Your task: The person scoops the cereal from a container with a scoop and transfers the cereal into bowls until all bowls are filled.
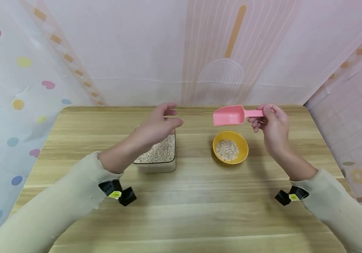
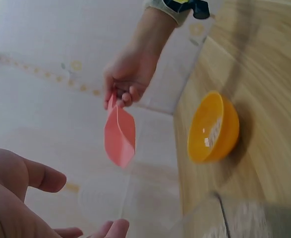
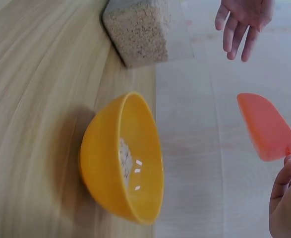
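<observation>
Fingers of the right hand (image 1: pixel 274 123) pinch the handle of a pink scoop (image 1: pixel 229 115), the grip holding it level in the air above and just behind a yellow bowl (image 1: pixel 241 154) with a little grain in its bottom. Well apart to the left, the left hand (image 1: pixel 158 123) hovers with fingers spread and relaxed, holding nothing, over a clear rectangular container (image 1: pixel 158 165) filled with the same pale grain. Bowl and container stand side by side, not touching, on a light wooden surface (image 1: pixel 199 211). Cream sleeves cover both forearms. Behind the surface hangs a pink patterned backdrop (image 1: pixel 136 45); a dotted curtain (image 1: pixel 7 88) borders the left edge.
</observation>
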